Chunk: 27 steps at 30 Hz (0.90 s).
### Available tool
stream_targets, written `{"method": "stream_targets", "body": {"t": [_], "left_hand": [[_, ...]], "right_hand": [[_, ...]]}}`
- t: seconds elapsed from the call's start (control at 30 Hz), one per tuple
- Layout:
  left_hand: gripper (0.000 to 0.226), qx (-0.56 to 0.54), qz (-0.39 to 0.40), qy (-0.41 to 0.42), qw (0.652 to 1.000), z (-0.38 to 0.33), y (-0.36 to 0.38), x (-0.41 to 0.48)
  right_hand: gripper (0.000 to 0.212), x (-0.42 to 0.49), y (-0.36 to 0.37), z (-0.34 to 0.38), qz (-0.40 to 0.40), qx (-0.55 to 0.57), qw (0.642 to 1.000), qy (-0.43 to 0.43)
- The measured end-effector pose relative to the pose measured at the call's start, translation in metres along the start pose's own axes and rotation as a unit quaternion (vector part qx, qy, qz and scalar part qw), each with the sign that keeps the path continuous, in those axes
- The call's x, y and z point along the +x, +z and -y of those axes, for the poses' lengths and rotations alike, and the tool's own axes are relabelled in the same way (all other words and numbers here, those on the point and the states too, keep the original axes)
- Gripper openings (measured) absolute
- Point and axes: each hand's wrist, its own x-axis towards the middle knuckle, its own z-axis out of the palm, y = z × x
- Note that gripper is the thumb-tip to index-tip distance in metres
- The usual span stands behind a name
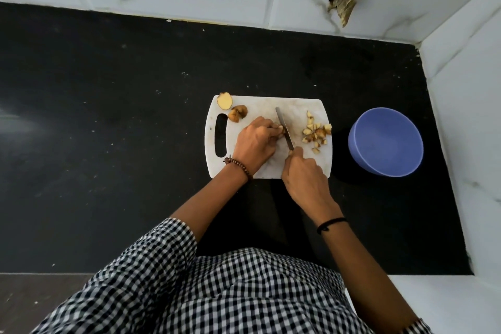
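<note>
At the middle of the board (pixel 298 111), the left hand (pixel 254 141) curls its fingers round a small piece of ginger (pixel 280 131), pinning it flat with the fingertips tucked back, likely to keep them clear of the edge. The right hand (pixel 303 173) is clenched round the handle of the knife (pixel 284 127) near the board's near edge, the blade angled across the piece and touching it. Cut dice (pixel 315 134) are heaped by the right edge, out of the blade's way and nearest the bowl (pixel 385 144), which stands on the worktop (pixel 108 116) just right of the board, probably to receive them. Two uncut chunks (pixel 225 102) wait at the far left corner.
</note>
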Motion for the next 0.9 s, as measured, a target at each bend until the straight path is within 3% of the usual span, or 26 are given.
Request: {"method": "stream_targets", "body": {"t": [0.9], "left_hand": [[0.016, -0.008, 0.021, -0.036, 0.999, -0.002, -0.001, 0.002]], "right_hand": [[0.016, -0.044, -0.027, -0.014, 0.097, -0.018, 0.995, 0.032]]}}
